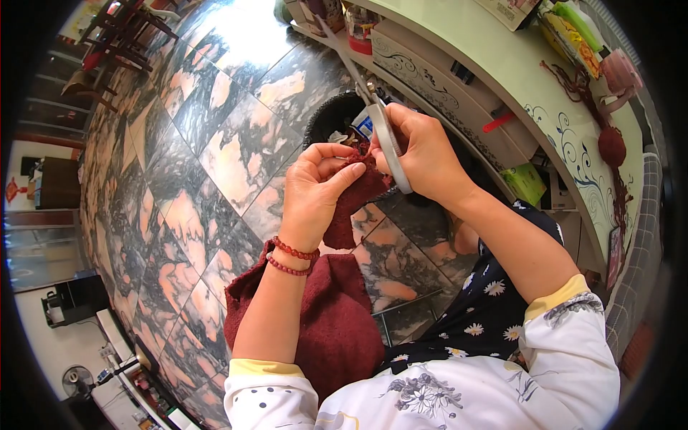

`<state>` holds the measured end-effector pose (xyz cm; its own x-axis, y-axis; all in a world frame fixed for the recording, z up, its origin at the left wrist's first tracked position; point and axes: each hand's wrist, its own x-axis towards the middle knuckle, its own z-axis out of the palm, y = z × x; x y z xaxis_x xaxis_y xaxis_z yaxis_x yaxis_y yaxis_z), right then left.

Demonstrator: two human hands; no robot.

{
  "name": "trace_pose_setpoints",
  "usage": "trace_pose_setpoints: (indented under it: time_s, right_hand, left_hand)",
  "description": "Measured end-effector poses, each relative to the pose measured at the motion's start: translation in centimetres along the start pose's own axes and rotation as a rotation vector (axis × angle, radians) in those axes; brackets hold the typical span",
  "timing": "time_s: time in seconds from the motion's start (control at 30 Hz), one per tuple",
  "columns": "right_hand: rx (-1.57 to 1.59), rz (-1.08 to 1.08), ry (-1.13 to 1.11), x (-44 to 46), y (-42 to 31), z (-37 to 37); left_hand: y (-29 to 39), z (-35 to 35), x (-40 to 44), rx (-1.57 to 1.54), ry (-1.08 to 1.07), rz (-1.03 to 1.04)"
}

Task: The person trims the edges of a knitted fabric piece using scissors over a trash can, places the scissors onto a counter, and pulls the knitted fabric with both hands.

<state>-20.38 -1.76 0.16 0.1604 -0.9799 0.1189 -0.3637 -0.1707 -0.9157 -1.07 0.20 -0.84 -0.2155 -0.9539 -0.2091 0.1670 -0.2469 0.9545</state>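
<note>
My left hand (309, 185) pinches the frayed edge of a dark red knitted fabric (337, 308) between thumb and fingers. The rest of the fabric hangs down and drapes over my lap. Close beside it, my right hand (432, 158) is closed with a pair of scissors (388, 140) hanging from it, blades pointing up and away. Its thumb and fingertips also meet at the fabric's frayed edge; any strand between them is too small to make out. Below both hands stands a dark bin (315, 118) with bits of rubbish and a blue-and-white packet (363, 125) inside.
At the right is a pale table (459, 50) with drawers. On it lie a dark red yarn ball (612, 147), loose yarn (573, 84), a pink cup-like object (620, 75) and colourful packets (570, 39). A green box (524, 183) sits on the lower shelf. Wooden chairs (93, 79) stand far left.
</note>
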Motion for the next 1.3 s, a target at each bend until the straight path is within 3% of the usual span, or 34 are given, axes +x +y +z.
trace_pose_setpoints:
  time_s: [0.17, 0.4, 0.6, 0.7, 0.93, 1.3]
  right_hand:
    - [0.075, 0.027, 0.060, 0.3, -0.3, -0.8]
    - [0.465, 0.267, -0.113, -0.4, -0.7, 0.3]
    - [0.476, 0.219, -0.068, -0.7, -0.2, 1.0]
    - [0.657, 0.333, -0.123, -1.0, -0.4, 0.7]
    - [0.603, 0.387, -0.162, -1.7, -1.3, 1.0]
    - [0.495, 0.223, -0.049, -0.6, -1.0, 0.9]
  left_hand:
    - [-0.1, -0.5, 0.0, 0.066, 0.060, 0.039]
    - [0.2, -0.1, -0.2, -0.068, 0.082, 0.001]
    - [1.0, 0.4, -0.4, 0.021, 0.160, -0.010]
    - [0.4, -1.0, 0.3, -0.155, 0.239, -0.090]
    - [0.6, -0.1, -0.1, -0.183, 0.228, 0.021]
    - [0.6, 0.5, -0.3, -0.097, 0.115, 0.009]
